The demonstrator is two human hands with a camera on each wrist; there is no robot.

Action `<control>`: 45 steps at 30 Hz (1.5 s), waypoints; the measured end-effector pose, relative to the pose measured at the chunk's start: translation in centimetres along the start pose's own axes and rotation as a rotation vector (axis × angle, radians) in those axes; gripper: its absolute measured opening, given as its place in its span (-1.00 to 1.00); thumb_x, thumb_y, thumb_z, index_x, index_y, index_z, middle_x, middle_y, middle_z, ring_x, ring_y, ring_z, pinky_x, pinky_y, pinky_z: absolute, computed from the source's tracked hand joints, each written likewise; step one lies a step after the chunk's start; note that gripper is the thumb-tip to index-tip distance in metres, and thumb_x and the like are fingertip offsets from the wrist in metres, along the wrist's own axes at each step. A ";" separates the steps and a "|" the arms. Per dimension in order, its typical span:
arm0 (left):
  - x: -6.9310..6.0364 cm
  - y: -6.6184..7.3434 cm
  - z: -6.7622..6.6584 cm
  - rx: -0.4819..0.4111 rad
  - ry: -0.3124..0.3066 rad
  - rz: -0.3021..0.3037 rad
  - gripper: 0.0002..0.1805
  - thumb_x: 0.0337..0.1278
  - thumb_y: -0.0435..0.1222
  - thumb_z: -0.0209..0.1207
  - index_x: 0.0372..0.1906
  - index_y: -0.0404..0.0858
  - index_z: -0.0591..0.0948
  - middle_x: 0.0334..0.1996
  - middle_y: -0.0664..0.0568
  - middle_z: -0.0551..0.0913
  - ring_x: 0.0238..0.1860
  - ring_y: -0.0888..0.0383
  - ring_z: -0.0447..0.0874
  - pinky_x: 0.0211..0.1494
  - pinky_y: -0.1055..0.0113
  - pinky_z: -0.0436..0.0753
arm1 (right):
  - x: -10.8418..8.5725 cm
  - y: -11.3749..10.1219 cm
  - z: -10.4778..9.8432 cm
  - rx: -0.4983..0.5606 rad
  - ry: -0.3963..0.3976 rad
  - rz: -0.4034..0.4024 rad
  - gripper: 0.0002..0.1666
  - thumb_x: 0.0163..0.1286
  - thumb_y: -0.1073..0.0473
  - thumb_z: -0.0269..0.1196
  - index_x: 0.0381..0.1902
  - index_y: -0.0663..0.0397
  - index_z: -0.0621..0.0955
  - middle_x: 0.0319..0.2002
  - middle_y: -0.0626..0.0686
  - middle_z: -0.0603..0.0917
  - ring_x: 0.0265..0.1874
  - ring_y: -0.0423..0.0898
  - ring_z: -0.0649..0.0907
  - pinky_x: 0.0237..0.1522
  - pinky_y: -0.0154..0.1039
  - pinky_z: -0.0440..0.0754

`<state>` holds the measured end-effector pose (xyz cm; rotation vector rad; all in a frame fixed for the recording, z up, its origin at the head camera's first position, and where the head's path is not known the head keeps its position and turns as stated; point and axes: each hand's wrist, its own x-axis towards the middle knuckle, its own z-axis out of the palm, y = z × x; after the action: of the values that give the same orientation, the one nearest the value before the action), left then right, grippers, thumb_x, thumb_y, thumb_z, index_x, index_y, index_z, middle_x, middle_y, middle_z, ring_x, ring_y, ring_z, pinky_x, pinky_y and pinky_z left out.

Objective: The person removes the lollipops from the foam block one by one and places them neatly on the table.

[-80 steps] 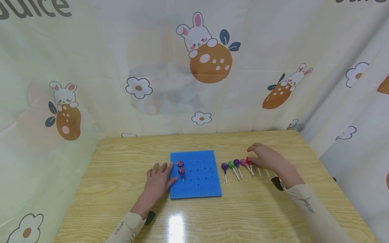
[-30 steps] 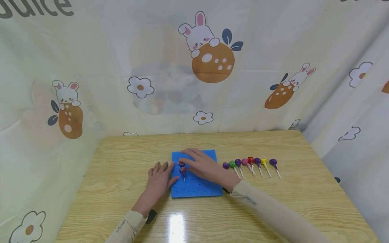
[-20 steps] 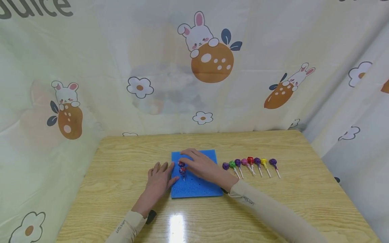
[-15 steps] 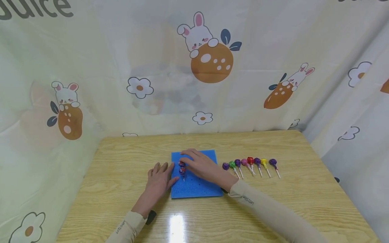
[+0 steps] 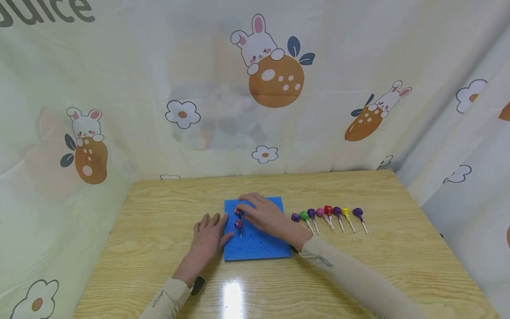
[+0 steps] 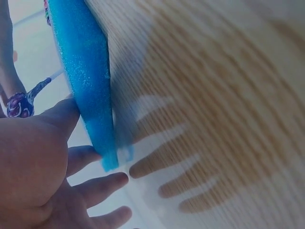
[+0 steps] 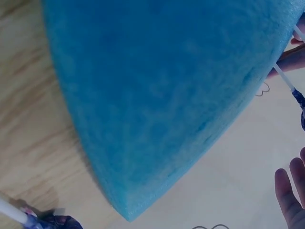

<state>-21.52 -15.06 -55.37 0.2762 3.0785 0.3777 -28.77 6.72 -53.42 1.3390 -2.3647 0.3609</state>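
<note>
A blue foam board (image 5: 255,248) dotted with small holes lies on the wooden table. My left hand (image 5: 207,241) rests at its left edge, fingers spread; the left wrist view has the thumb and a finger touching the foam board (image 6: 88,76). Near that edge a red-and-blue wrapped lollipop (image 5: 238,225) stands with its stick in the board. Just behind it, my right hand (image 5: 268,219) reaches over the board and pinches another dark-wrapped lollipop (image 5: 239,213) between thumb and index finger. Its stick is hidden in the head view. From the right wrist, foam (image 7: 157,95) fills most of the picture.
To the right of the board lies a row of several lollipops, among them a green one (image 5: 304,215), a red one (image 5: 328,210), a yellow one (image 5: 345,212) and a purple one (image 5: 358,212). A patterned curtain (image 5: 215,141) hangs behind the table (image 5: 159,212).
My right hand has moved left from the lollipop row to the board. Over the last half second the pinched lollipop's head has shifted slightly up. The left hand has stayed at the board's edge.
</note>
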 end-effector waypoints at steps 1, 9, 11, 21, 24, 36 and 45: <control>0.0 0.0 0.0 -0.001 0.003 0.000 -0.30 0.42 0.14 0.05 0.53 -0.06 0.32 0.46 -0.20 0.37 0.52 -0.34 0.14 0.42 -0.31 0.26 | 0.1 0.0 -0.2 0.002 0.001 0.007 -0.57 0.38 0.15 0.35 0.19 -0.08 0.59 0.25 0.07 0.57 0.30 -0.01 0.53 0.33 -0.05 0.53; 0.2 0.1 0.1 -0.015 -0.006 -0.018 -0.29 0.41 0.14 0.06 0.52 -0.05 0.33 0.47 -0.20 0.37 0.53 -0.33 0.13 0.44 -0.32 0.24 | 0.2 1.3 -2.0 0.157 -0.016 0.143 -0.58 0.42 0.13 0.32 0.21 -0.03 0.59 0.28 0.09 0.55 0.33 0.04 0.50 0.35 0.05 0.48; 0.2 0.1 0.1 -0.017 -0.010 -0.021 -0.29 0.41 0.15 0.06 0.53 -0.05 0.32 0.47 -0.20 0.37 0.53 -0.34 0.12 0.44 -0.32 0.23 | -0.1 1.7 -2.5 0.266 -0.064 0.226 -0.61 0.45 0.11 0.29 0.20 -0.05 0.59 0.30 0.07 0.52 0.36 0.04 0.47 0.37 0.06 0.46; 0.0 -0.1 0.0 -0.062 0.042 0.018 -0.31 0.40 0.09 0.11 0.50 -0.12 0.36 0.44 -0.25 0.40 0.50 -0.38 0.16 0.41 -0.33 0.25 | -3.5 4.4 -3.5 0.705 -0.229 0.428 -0.68 0.44 0.06 0.30 0.13 -0.28 0.59 0.21 -0.11 0.58 0.32 -0.06 0.49 0.31 0.13 0.52; 0.0 -0.2 0.0 -0.072 0.050 0.025 -0.31 0.41 0.08 0.11 0.50 -0.13 0.36 0.43 -0.26 0.40 0.49 -0.39 0.16 0.40 -0.33 0.25 | -4.6 4.8 -3.9 0.763 -0.250 0.445 -0.67 0.45 0.05 0.29 0.14 -0.26 0.58 0.20 -0.11 0.58 0.31 -0.04 0.50 0.30 0.20 0.51; 0.1 -0.3 -0.1 -0.073 0.053 0.034 -0.32 0.41 0.07 0.11 0.50 -0.14 0.36 0.43 -0.26 0.40 0.49 -0.39 0.16 0.39 -0.34 0.25 | -8.0 6.7 -7.1 0.816 -0.255 0.438 -0.61 0.49 0.10 0.24 0.23 -0.03 0.55 0.34 0.23 0.48 0.39 0.15 0.42 0.29 0.35 0.43; 0.0 -0.3 0.0 -0.071 0.066 0.039 -0.32 0.40 0.07 0.11 0.49 -0.14 0.37 0.43 -0.26 0.41 0.49 -0.40 0.17 0.38 -0.35 0.26 | -11.1 9.0 -9.2 0.750 -0.278 0.462 -0.62 0.48 0.09 0.25 0.22 -0.14 0.54 0.31 0.19 0.50 0.27 0.19 0.50 0.23 0.29 0.49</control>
<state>-21.61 -15.34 -55.40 0.3290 3.1196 0.5071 -29.42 23.44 -50.62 1.1367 -2.9100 1.3856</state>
